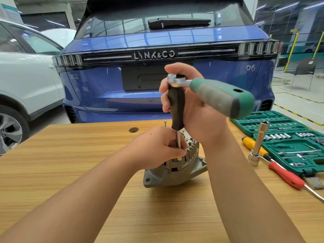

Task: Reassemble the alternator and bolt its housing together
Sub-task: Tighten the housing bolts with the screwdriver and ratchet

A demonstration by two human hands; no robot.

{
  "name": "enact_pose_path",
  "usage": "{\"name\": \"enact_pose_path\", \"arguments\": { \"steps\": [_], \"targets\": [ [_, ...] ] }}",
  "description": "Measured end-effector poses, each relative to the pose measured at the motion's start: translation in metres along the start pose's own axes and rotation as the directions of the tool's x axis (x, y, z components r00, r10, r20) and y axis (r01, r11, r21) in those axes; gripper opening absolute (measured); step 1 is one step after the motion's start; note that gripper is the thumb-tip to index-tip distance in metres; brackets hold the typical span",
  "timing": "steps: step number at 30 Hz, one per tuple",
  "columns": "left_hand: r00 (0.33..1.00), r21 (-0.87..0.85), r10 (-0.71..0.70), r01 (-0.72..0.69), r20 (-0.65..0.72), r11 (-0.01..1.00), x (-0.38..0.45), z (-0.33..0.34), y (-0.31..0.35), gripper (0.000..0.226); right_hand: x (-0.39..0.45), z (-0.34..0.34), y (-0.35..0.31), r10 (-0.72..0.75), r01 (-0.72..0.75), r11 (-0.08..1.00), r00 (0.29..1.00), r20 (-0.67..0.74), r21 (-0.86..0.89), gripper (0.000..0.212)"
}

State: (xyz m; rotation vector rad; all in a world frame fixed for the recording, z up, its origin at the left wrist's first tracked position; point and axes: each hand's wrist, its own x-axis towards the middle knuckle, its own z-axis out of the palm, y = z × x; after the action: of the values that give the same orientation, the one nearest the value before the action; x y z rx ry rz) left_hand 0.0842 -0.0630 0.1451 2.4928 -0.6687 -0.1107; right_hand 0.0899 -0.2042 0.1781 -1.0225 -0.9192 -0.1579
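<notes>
We had the alternator (172, 165) standing near the middle of the wooden bench (70, 155), housing halves mated, and we judged ourselves to be in the bolting step. Our left hand (157, 146) rested on the top of the housing, its fingers curled and pinching the lower end of the steel shaft to steady the tip where it met the housing; whether it was seated on a bolt head we could not tell, our fingers hid it. Our right hand (198, 106) was wrapped around the black driver handle (177, 106), holding it upright, with the ratchet (210, 92) mounted on its top end and the green grip pointing toward four o'clock. A loose bolt (165, 123) stood just behind the housing at twelve o'clock, so at least one fastener seemed yet to go in. The socket set (287, 137) and two screwdrivers lay at three o'clock. Next, we reckoned, the right hand had to move to the green grip and swing it while the left kept the shaft plumb.
</notes>
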Motion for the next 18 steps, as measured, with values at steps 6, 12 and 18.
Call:
{"name": "enact_pose_path", "arguments": {
  "steps": [6, 12, 18],
  "targets": [
    [1.0, 0.007, 0.011, -0.011, -0.007, 1.0, 0.0, 0.001, 0.001, 0.002, 0.004, 0.0, -0.01, 0.124, -0.123, 0.991, 0.992, -0.034, 0.044, 0.08],
    [1.0, -0.026, 0.011, -0.011, -0.006, 1.0, 0.001, 0.001, -0.001, 0.005, -0.001, 0.004, -0.008, 0.082, -0.1, 0.994, 0.951, -0.297, -0.044, 0.037],
    [1.0, 0.024, 0.012, -0.012, 0.001, 1.0, 0.0, 0.001, 0.001, 0.005, 0.004, 0.006, -0.013, 0.146, -0.218, 0.972, 0.845, -0.514, -0.083, 0.039]
  ]
}}
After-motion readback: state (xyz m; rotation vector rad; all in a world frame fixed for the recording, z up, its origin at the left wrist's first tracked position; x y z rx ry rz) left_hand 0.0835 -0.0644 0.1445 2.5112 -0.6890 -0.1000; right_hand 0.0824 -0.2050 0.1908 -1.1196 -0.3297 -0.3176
